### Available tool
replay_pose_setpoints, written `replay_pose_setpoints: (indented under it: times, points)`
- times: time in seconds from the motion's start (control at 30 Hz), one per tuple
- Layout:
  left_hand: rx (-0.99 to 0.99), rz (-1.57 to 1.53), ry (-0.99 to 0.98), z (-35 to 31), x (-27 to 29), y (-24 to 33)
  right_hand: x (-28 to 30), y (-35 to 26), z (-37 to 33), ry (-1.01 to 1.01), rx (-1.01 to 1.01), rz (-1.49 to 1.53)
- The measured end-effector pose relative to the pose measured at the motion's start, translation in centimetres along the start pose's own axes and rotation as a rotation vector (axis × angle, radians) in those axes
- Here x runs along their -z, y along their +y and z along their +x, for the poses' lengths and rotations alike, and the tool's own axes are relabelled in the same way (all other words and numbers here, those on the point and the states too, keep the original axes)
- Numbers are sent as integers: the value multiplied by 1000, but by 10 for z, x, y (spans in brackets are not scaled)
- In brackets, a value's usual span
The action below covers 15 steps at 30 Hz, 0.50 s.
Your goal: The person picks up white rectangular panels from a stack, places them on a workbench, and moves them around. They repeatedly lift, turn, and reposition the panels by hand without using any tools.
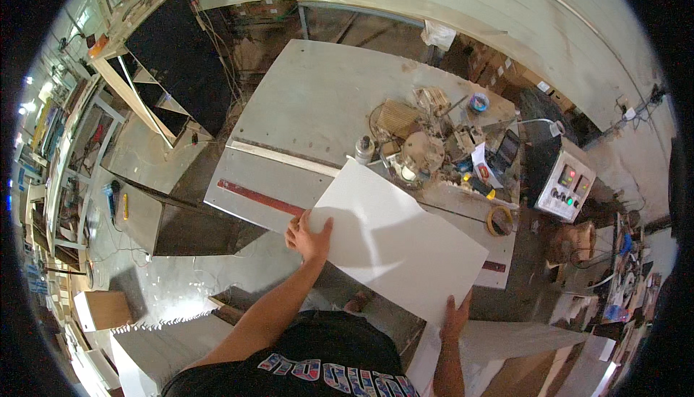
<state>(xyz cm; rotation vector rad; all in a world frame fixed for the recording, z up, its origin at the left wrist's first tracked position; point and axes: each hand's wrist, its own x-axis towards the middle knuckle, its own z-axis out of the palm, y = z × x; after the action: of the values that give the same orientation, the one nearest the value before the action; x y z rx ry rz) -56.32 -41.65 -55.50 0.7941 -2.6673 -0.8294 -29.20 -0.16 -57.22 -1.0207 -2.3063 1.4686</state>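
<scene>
A large white panel (401, 245) is tilted in front of me, partly over the grey machine table (303, 100). My left hand (311, 238) grips its left edge, thumb on the upper face and fingers curled around the side. At the lower right corner, my right hand (454, 317) closes on the edge, its fingertips partly hidden. The panel covers part of a dark red strip (260, 197) set along the table's front. Behind the panel's far corner stands a small grey motor-like part (364, 150).
A dusty machine assembly (419, 144) sits on the table, with a tape roll (499, 220) and a blue roll (478, 103) nearby. To the right is a control box (567, 184) with lit displays. White sheets are stacked low on both sides. A cardboard box (101, 310) stands at left.
</scene>
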Motion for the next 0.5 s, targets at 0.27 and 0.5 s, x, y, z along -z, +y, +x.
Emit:
replay_pose_setpoints:
  times: [0.27,0.5]
  points:
    - [-73,-7,151,78,0,-12,-65,4,-21,-19,-48,77]
    - [-155,-18,126,141,2,-29,-118,-12,-40,64,23,64]
